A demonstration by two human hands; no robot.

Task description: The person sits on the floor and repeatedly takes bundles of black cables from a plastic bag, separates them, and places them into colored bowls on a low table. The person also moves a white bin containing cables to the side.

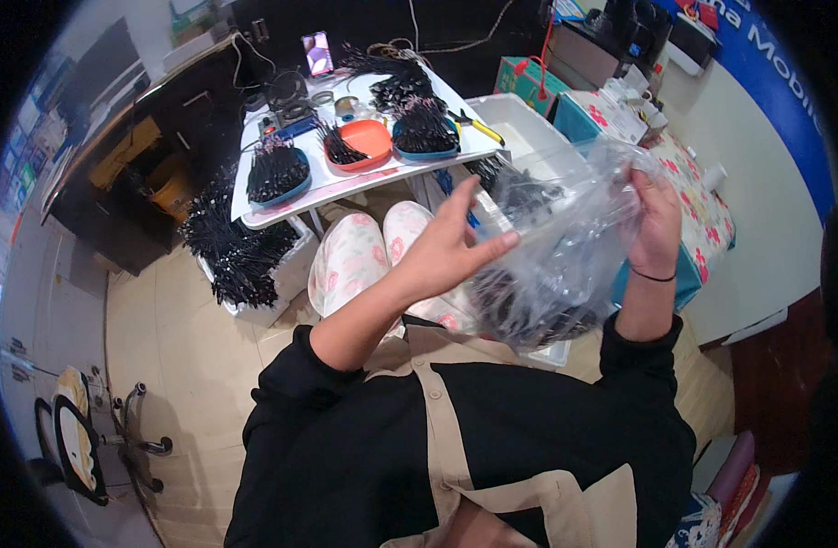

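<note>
A large clear plastic bag hangs crumpled in front of my lap on the right. My right hand pinches its upper edge between thumb and fingers. My left hand is beside the bag with thumb and fingers spread; its thumb tip overlaps the bag's near side, and I cannot tell whether it touches. Dark strands show through the lower plastic, but whether they lie inside the bag or behind it is unclear. Part of a white foam box with black pieces is hidden behind the bag.
On the white table stand an orange tray and two blue trays of black cable pieces. Yellow-handled cutters and a lit phone lie farther back. Another foam box overflows with black cables at left.
</note>
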